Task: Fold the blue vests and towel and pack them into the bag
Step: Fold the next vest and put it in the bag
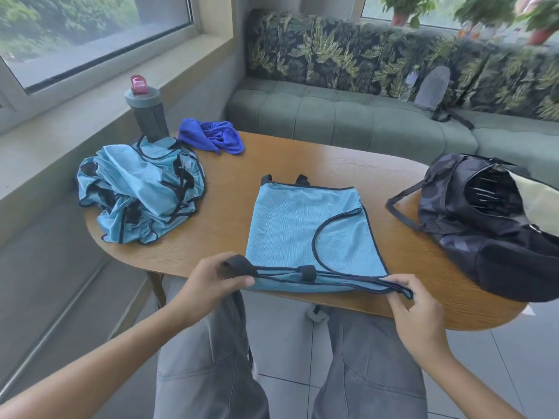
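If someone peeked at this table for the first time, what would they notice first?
Probably the light blue vest spread flat mid-table, its near edge pinched by the left hand and right hand. Then the crumpled vest pile at the left and the open dark bag at the right.

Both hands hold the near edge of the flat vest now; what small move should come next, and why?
Probably carry that edge forward over the vest, folding it in half: left hand and right hand each pinch a near corner, and the rest lies flat on the table.
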### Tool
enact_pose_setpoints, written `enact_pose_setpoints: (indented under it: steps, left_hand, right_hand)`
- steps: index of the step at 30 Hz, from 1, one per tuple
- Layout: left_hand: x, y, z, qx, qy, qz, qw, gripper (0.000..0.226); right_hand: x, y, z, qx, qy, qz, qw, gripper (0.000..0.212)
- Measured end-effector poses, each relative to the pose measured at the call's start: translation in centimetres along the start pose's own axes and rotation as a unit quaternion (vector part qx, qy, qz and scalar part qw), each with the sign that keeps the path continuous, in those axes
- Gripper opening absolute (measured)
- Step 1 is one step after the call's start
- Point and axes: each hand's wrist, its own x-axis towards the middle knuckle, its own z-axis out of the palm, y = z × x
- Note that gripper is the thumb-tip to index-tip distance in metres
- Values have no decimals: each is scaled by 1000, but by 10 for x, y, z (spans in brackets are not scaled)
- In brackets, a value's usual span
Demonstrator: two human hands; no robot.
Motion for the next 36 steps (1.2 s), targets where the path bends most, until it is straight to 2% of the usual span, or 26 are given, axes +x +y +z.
enact_pose_setpoints:
  steps: [3, 6, 10, 14, 18, 22, 24, 26, 28, 31, 33, 36]
  left_hand:
    - [12, 11, 3, -68, 4, 8, 998, 14]
    - [31, 14, 9, -99, 50, 6, 994, 19]
    - [75, 20, 13, -49, 96, 12, 994, 12]
    - [133, 24, 12, 7, 128, -9, 992, 13]
    - [197, 13, 7, 66, 145, -28, 987, 11]
    - [249, -4, 7, 120, 152, -64, 979, 8]
    - [263, -13, 10, 168, 157, -92, 969, 26]
    - [264, -19, 15, 194, 175, -115, 958, 47]
    - [249, -21, 24, 226, 200, -85, 949, 55]
    - [214, -18, 48, 283, 206, -11, 937, 52]
    - [197, -20, 70, 316, 186, 7, 930, 55]
    - [188, -26, 103, 371, 135, -20, 919, 76]
  right_hand:
    - [14, -13, -3, 32, 22, 4, 999, 22]
    - [29, -22, -2, 37, 29, -8, 999, 12]
    - [62, -21, 6, 14, 22, -10, 1000, 2]
    - [113, -16, 19, 4, 29, 11, 1000, 5]
    - [170, -9, 35, -10, 5, 45, 999, 2]
    - [216, 7, 58, -26, -3, 60, 998, 9]
    - [228, 20, 70, -54, -39, 95, 993, 14]
    - [233, 31, 80, -90, -76, 124, 985, 27]
    - [229, 36, 85, -126, -66, 96, 985, 37]
    - [214, 30, 91, -161, -57, 17, 985, 30]
    - [204, 22, 96, -159, -92, -14, 983, 26]
    - [202, 7, 108, -130, -152, -32, 979, 26]
